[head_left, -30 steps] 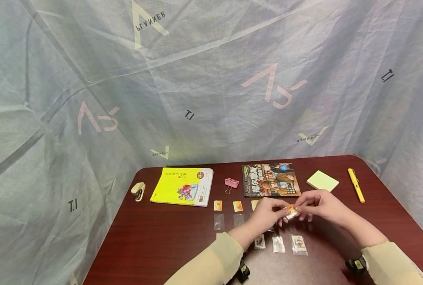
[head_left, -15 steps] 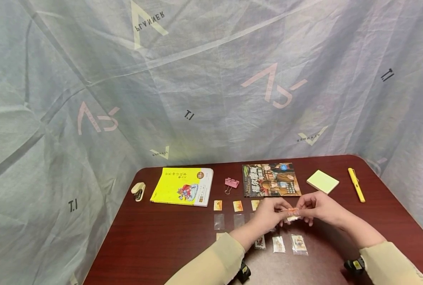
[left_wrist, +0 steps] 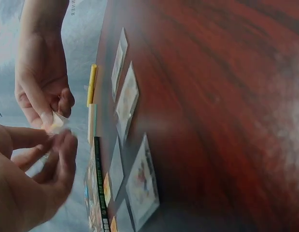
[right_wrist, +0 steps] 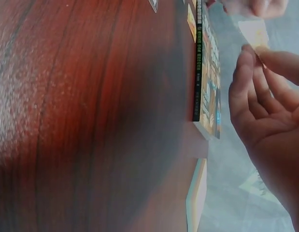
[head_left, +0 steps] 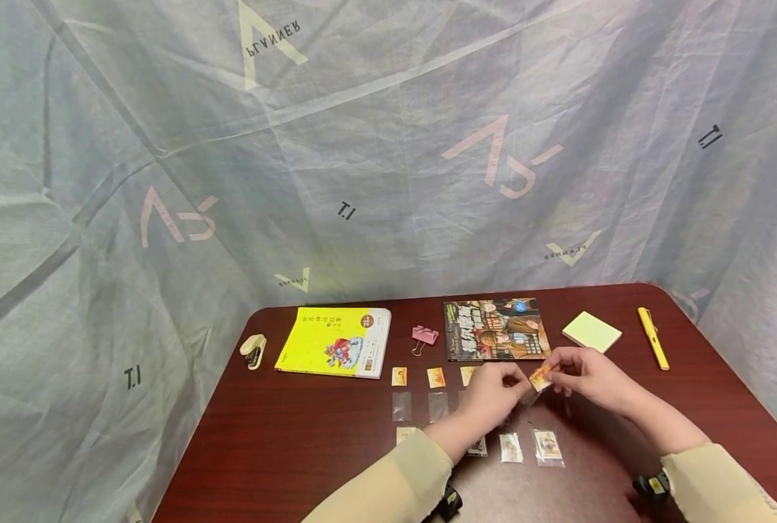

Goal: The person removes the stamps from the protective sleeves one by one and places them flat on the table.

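My right hand (head_left: 591,379) pinches a small orange-and-white card (head_left: 541,376) between thumb and fingers above the table; the right wrist view shows the same card (right_wrist: 257,33) at the fingertips. Close on its left, my left hand (head_left: 489,398) pinches a small clear plastic sleeve (head_left: 530,396), mostly covered by the fingers. The two hands nearly meet at the card. Whether the card's edge sits inside the sleeve I cannot tell. Below the hands lie small cards in clear sleeves, including one (head_left: 548,444) at the right and another (head_left: 511,448) beside it.
Behind the left forearm lie orange cards (head_left: 435,378) and flat clear sleeves (head_left: 402,407). Farther back are a yellow book (head_left: 336,341), a pink binder clip (head_left: 425,335), a dark picture book (head_left: 498,330), a sticky-note pad (head_left: 592,332), a yellow pen (head_left: 653,338) and a stapler (head_left: 254,351).
The card and sleeve were bunched between both hands. Now the card stands tilted up in my right fingers, with more of its orange face showing, while the sleeve hangs lower at my left fingers.
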`<state>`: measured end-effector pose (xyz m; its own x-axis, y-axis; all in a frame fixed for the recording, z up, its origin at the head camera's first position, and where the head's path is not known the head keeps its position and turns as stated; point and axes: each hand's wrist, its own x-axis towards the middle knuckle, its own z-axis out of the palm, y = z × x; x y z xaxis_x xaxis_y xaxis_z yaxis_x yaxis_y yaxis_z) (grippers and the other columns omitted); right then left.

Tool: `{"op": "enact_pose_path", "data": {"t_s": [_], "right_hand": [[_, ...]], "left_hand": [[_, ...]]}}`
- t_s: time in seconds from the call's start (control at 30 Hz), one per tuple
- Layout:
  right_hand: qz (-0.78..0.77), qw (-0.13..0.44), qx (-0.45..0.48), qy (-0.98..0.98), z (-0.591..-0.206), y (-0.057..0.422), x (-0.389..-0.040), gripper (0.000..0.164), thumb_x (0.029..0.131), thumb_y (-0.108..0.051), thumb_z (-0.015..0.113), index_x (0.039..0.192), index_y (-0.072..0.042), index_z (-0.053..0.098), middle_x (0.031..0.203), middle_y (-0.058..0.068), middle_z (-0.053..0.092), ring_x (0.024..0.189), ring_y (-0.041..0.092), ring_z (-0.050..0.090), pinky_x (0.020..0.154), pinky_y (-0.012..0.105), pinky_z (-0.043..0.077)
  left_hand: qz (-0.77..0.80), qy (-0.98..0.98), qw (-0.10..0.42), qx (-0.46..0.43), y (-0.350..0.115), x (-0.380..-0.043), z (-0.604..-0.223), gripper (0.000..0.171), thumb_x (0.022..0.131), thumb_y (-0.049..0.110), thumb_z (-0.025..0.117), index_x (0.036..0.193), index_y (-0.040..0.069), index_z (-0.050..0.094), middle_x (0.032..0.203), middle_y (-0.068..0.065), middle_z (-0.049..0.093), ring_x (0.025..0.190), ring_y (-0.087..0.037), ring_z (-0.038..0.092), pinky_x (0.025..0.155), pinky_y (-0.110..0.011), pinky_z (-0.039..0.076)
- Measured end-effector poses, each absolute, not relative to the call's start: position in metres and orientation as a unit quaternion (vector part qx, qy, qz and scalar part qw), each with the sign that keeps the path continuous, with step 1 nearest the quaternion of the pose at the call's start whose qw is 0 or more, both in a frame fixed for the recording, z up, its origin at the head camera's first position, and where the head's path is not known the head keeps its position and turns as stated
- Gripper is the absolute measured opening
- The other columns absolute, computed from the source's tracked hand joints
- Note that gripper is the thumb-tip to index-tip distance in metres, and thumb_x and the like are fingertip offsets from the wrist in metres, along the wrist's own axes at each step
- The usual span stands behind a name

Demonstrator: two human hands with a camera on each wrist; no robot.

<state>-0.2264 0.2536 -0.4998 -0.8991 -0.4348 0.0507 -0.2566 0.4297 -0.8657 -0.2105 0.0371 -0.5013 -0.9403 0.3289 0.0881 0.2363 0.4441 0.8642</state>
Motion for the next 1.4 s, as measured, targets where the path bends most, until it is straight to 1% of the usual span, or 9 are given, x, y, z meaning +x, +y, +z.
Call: {"op": "enact_pose_path", "data": {"t_s": [0.1,0.17,0.27,0.57,0.77,0.87,1.07,1.2,1.4], "right_hand": [[-0.506,0.077,-0.177,0.841,-0.499,0.253,-0.227,0.014,0.089,-0.018,0.063,0.096,-0.006,0.062,0.079,0.015,0.066,0.061,0.029,0.062,0.052,0.038,0.051],[-0.521,0.078,-0.147,0.837,-0.499,0.253,-0.227,0.015,0.09,-0.017,0.062,0.098,-0.005,0.061,0.076,0.016,0.065,0.06,0.031,0.062,0.051,0.041,0.051],[-0.533,0.075,-0.117,0.835,-0.5,0.256,-0.228,0.017,0.091,-0.014,0.059,0.104,-0.002,0.059,0.072,0.018,0.064,0.059,0.032,0.063,0.051,0.045,0.051],[-0.471,0.032,-0.098,0.876,-0.509,0.25,-0.234,0.018,0.084,-0.008,0.067,0.101,-0.003,0.063,0.077,0.014,0.064,0.056,0.021,0.059,0.05,0.036,0.05],[-0.43,0.031,-0.062,0.9,-0.516,0.239,-0.24,0.023,0.081,-0.011,0.071,0.097,-0.002,0.058,0.073,0.008,0.061,0.056,0.019,0.057,0.045,0.031,0.046],[-0.398,0.019,-0.058,0.915,-0.517,0.235,-0.243,0.022,0.078,-0.011,0.072,0.093,-0.003,0.057,0.071,0.006,0.06,0.056,0.016,0.056,0.046,0.029,0.045],[-0.32,-0.025,-0.088,0.943,-0.522,0.23,-0.247,0.021,0.072,-0.01,0.075,0.084,-0.006,0.058,0.067,0.0,0.06,0.057,0.01,0.054,0.053,0.028,0.044],[-0.273,-0.054,-0.106,0.955,-0.527,0.227,-0.248,0.021,0.069,-0.01,0.076,0.081,-0.01,0.059,0.066,-0.005,0.059,0.059,0.009,0.052,0.056,0.03,0.041],[-0.261,-0.068,-0.133,0.954,-0.526,0.224,-0.248,0.02,0.068,-0.008,0.076,0.081,-0.011,0.06,0.068,-0.002,0.059,0.062,0.011,0.054,0.057,0.032,0.042]], "left_hand": [[0.442,0.883,0.022,0.158,0.038,-0.209,-0.499,0.011,0.082,0.02,0.068,0.071,0.024,0.069,0.062,0.018,0.058,0.046,0.002,0.047,0.049,-0.015,0.041],[0.421,0.895,0.018,0.146,0.039,-0.207,-0.499,0.012,0.08,0.02,0.07,0.068,0.024,0.07,0.062,0.02,0.058,0.054,0.004,0.049,0.055,-0.013,0.039],[0.408,0.904,0.024,0.124,0.041,-0.206,-0.5,0.013,0.077,0.02,0.074,0.064,0.024,0.071,0.059,0.02,0.058,0.06,0.004,0.049,0.057,-0.013,0.039],[0.338,0.937,0.007,0.09,0.051,-0.204,-0.508,0.027,0.065,0.019,0.08,0.05,0.024,0.059,0.048,0.018,0.048,0.052,0.002,0.046,0.05,-0.013,0.037],[0.303,0.949,-0.003,0.085,0.061,-0.203,-0.511,0.034,0.059,0.01,0.073,0.041,0.021,0.047,0.039,0.014,0.039,0.046,-0.003,0.039,0.042,-0.019,0.031],[0.283,0.956,-0.005,0.073,0.064,-0.204,-0.513,0.035,0.057,0.007,0.069,0.042,0.019,0.041,0.042,0.008,0.041,0.046,-0.007,0.04,0.041,-0.023,0.031],[0.261,0.964,-0.002,0.058,0.067,-0.206,-0.516,0.032,0.057,0.011,0.072,0.047,0.019,0.043,0.054,0.004,0.052,0.053,-0.01,0.048,0.047,-0.025,0.037],[0.252,0.966,-0.002,0.062,0.068,-0.206,-0.516,0.029,0.062,0.015,0.071,0.049,0.019,0.046,0.056,0.002,0.054,0.055,-0.013,0.052,0.048,-0.025,0.038],[0.266,0.962,0.0,0.068,0.067,-0.206,-0.516,0.025,0.064,0.013,0.068,0.051,0.018,0.047,0.055,0.002,0.053,0.054,-0.014,0.051,0.048,-0.026,0.037]]}}
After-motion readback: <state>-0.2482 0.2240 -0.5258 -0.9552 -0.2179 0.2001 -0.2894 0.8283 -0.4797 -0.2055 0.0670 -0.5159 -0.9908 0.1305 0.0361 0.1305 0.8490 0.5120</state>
